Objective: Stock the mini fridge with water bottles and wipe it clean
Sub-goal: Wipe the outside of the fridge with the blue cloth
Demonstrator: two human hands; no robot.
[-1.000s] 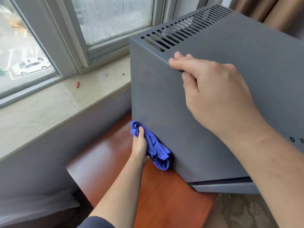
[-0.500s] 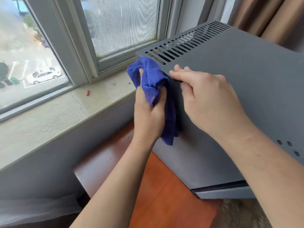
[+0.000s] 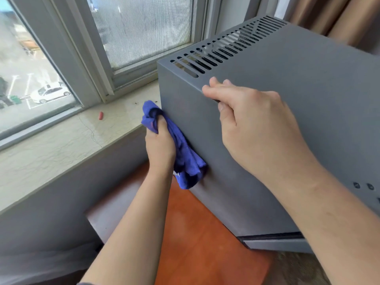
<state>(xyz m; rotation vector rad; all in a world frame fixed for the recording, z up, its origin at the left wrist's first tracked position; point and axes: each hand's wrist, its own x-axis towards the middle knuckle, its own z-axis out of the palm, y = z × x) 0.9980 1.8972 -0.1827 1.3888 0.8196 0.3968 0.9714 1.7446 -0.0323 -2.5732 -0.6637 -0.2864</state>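
Observation:
The grey mini fridge [image 3: 308, 89] stands on a reddish wooden table, seen from above and behind, with vent slots along its top rear edge. My left hand [image 3: 159, 147] grips a bunched blue cloth [image 3: 185, 157] and presses it against the fridge's left side panel, about halfway up. My right hand [image 3: 257, 128] rests over the fridge's top left edge, fingers curled round the edge and thumb down on the side panel. No water bottles are in view.
The wooden table [image 3: 205, 233] shows in front of the fridge's side. A stone window sill [image 3: 61, 140] runs to the left, with a small red object [image 3: 100, 115] on it. Windows stand behind, and brown curtains [image 3: 339, 17] hang at the top right.
My left hand swept the cloth from the panel's bottom up to the top corner, and has now come back down to mid-height. My right hand kept its hold on the top edge.

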